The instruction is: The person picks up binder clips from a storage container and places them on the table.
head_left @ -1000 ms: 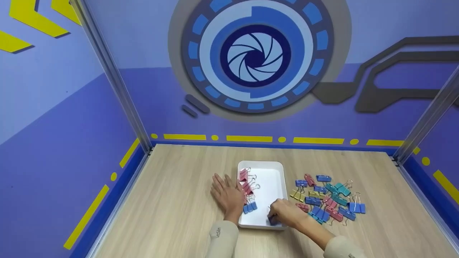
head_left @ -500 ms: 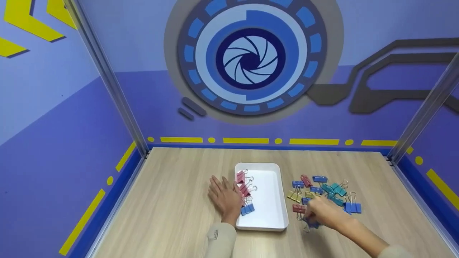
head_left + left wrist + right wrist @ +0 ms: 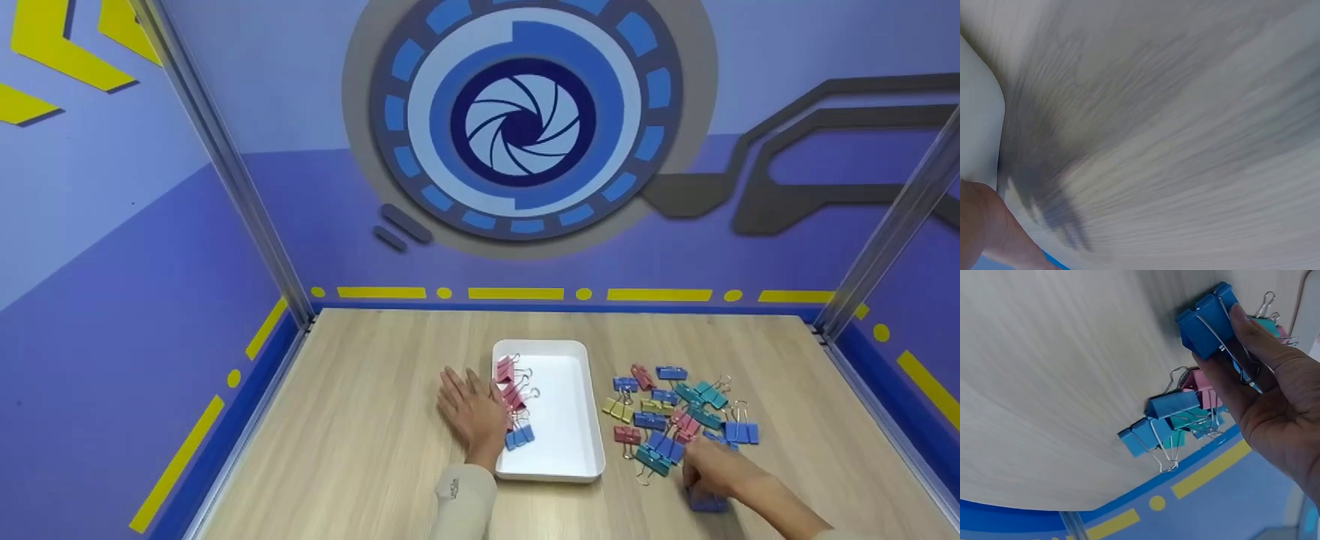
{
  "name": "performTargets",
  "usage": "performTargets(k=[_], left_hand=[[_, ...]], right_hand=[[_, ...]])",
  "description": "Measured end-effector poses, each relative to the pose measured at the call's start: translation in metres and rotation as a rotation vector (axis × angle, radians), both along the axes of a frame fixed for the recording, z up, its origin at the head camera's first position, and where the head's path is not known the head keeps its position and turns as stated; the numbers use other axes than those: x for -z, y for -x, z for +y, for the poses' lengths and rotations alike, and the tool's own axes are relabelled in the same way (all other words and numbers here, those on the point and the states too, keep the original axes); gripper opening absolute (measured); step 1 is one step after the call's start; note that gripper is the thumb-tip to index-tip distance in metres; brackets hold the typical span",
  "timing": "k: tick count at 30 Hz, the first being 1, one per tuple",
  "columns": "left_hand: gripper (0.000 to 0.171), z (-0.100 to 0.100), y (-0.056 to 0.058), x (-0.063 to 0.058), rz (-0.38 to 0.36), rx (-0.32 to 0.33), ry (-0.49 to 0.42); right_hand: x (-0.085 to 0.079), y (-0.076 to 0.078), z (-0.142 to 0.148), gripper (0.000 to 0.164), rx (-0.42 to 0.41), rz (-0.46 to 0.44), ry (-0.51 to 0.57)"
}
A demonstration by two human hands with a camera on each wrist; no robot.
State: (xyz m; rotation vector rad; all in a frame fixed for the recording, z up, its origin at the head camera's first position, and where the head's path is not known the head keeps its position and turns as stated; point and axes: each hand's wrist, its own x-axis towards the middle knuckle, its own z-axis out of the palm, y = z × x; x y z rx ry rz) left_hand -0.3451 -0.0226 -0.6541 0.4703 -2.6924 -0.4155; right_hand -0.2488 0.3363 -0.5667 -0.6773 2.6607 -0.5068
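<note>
My right hand (image 3: 716, 469) pinches a blue binder clip (image 3: 709, 501) in front of the scattered clips. In the right wrist view, the thumb lies along one side of this blue binder clip (image 3: 1207, 323), with its wire handles pointing back toward the palm. My left hand (image 3: 474, 416) rests at the left wall of a white tray (image 3: 547, 477), fingers spread and fairly straight. Along that wall inside the tray lie red binder clips (image 3: 513, 396) and one blue clip (image 3: 519, 436). The left wrist view catches only part of the left hand (image 3: 999, 230) against the white tray side (image 3: 979, 112).
Right of the tray spreads a loose pile of binder clips: red (image 3: 627, 435), yellow (image 3: 619, 409), teal (image 3: 652, 459) and blue (image 3: 741, 433), some overlapping. Blue-purple panels (image 3: 525, 274) and metal posts (image 3: 255, 210) enclose the wooden table (image 3: 375, 420) at the back and sides.
My right hand has left the tray's near right corner and moved right, across the front of the pile, holding a blue clip. The left hand has stayed at the tray.
</note>
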Motion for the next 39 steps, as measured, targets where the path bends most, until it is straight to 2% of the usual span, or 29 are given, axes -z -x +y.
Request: performTargets(k=[2,7,13,17,21,23,25,27,28,32,35,39], left_hand=[[0.060,0.000,0.001,0.001,0.013,0.000,-0.004],[0.060,0.000,0.001,0.001,0.005,-0.020,-0.023],[0.060,0.000,0.001,0.001,0.022,-0.024,-0.034],[0.060,-0.001,0.000,0.000,0.033,-0.021,-0.040],[0.060,-0.001,-0.001,0.000,0.047,-0.030,-0.046],[0.060,0.001,-0.002,0.001,0.060,-0.034,-0.048],[0.060,0.001,-0.002,0.001,0.063,-0.034,-0.058],[0.060,0.001,-0.002,0.000,0.067,-0.036,-0.075],[0.060,0.001,-0.002,-0.001,0.064,-0.037,-0.084],[0.062,0.000,-0.002,-0.003,0.044,-0.048,-0.086],[0.062,0.000,-0.001,-0.002,0.048,-0.057,-0.069],[0.061,0.001,0.001,0.002,0.067,-0.064,-0.058]], right_hand=[[0.002,0.004,0.003,0.013,-0.001,0.033,0.009],[0.006,0.012,0.003,0.009,0.067,0.082,-0.028],[0.006,0.012,-0.005,0.009,0.125,0.200,-0.117],[-0.004,0.012,-0.019,0.008,0.142,0.350,-0.143],[-0.019,0.013,-0.046,0.022,0.166,0.570,-0.141],[-0.025,0.016,-0.065,0.023,0.196,0.608,-0.120],[-0.030,0.020,-0.087,0.018,0.206,0.588,-0.066],[-0.032,0.024,-0.110,0.004,0.206,0.514,0.041],[-0.032,0.026,-0.122,0.004,0.197,0.464,0.116],[-0.019,0.033,-0.168,0.027,0.106,0.329,0.387],[-0.004,0.039,-0.196,0.037,0.075,0.331,0.453],[0.014,0.047,-0.218,0.032,0.130,0.327,0.439]])
